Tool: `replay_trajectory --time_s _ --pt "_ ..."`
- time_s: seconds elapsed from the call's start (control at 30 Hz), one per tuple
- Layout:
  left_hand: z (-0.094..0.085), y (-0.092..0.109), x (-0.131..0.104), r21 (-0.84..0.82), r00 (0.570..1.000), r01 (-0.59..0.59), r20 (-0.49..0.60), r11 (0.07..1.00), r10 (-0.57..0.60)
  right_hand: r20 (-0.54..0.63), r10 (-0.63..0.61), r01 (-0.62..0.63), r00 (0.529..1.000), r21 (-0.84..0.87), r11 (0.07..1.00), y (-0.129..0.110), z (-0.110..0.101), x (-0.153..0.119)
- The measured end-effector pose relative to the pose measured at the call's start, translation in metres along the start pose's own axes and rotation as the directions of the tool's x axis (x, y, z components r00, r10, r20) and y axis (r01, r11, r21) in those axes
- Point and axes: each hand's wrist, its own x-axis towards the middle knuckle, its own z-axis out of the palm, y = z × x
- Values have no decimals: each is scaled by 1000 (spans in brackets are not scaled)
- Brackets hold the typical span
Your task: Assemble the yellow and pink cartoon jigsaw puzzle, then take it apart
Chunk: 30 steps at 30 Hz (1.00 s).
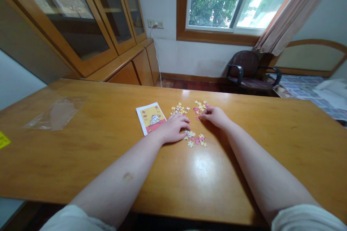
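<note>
Small jigsaw puzzle pieces lie in loose groups on the wooden table (pixel 108 166). My left hand (pixel 176 129) rests palm down among them, fingers apart and slightly curled, between a group of yellow pieces (pixel 179 109) and a nearer group of yellow and pink pieces (pixel 191 144). Beyond, at the far right group, my right hand (pixel 217 117) has thumb and fingertips pinched together at a pink puzzle piece (pixel 197 118). Yellow and pink pieces (pixel 201 106) lie just past its fingers. A picture card (pixel 151 117) with a white cartoon animal on yellow and pink is partly behind my left hand.
A clear plastic bag (pixel 58 113) lies on the left of the table, with a yellow label (pixel 3 139) at the left edge. Past the table stand a glass-doored cabinet (pixel 108 11), an office chair (pixel 245 66) and a bed (pixel 306 86) below a window (pixel 217 0).
</note>
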Motion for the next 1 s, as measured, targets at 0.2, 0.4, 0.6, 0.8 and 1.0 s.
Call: replay_trajectory --time_s 0.2,0.4,0.6,0.8,1.0 --pt "-2 3 1 -3 999 -16 -34 1000 16 -178 -69 24 982 -243 970 -1 -1 0" --pt "-2 3 1 37 997 32 -74 999 -29 276 -390 394 878 44 918 -23 2 -16" --pt "1 -7 3 133 965 210 -185 969 -184 466 -417 444 780 57 894 -37 11 -26" --pt "1 -4 3 76 981 125 -159 989 -112 465 -393 426 793 37 904 -36 13 -25" --pt "-8 7 1 34 997 67 -32 997 -66 411 -357 340 839 117 933 -26 10 -18"
